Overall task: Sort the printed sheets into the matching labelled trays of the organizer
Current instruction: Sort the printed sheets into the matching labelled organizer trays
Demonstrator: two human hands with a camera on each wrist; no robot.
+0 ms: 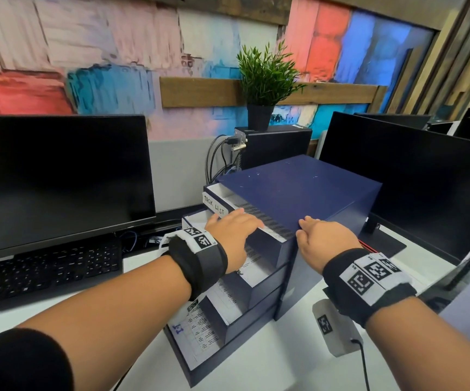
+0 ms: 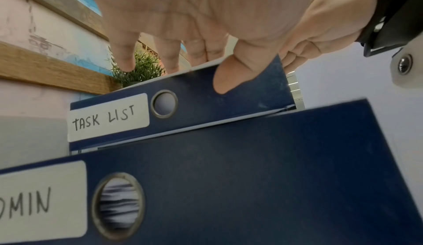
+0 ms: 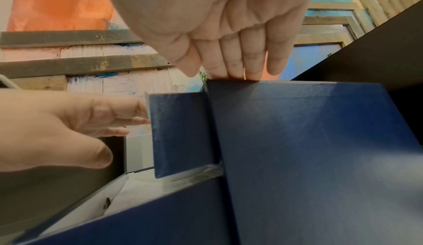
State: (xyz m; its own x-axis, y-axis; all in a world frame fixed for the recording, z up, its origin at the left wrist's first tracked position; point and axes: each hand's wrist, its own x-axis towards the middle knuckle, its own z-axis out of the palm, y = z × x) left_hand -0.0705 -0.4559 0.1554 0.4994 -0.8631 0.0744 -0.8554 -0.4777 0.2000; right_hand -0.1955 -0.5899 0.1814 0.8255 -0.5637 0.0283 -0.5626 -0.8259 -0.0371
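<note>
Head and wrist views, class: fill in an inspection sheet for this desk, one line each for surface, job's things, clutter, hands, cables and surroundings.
Surface: white desk.
Job's things: navy organizer with stepped pulled-out trays; top tray labelled TASK LIST; a printed sheet lies in it; tray below label ends in MIN.
Clutter: small white tagged device.
Hands: left hand flat on the sheet; right hand fingertips on the organizer's top edge.
Cables: bundle behind the organizer.
Surroundings: two dark monitors, keyboard, potted plant, painted wall.
</note>
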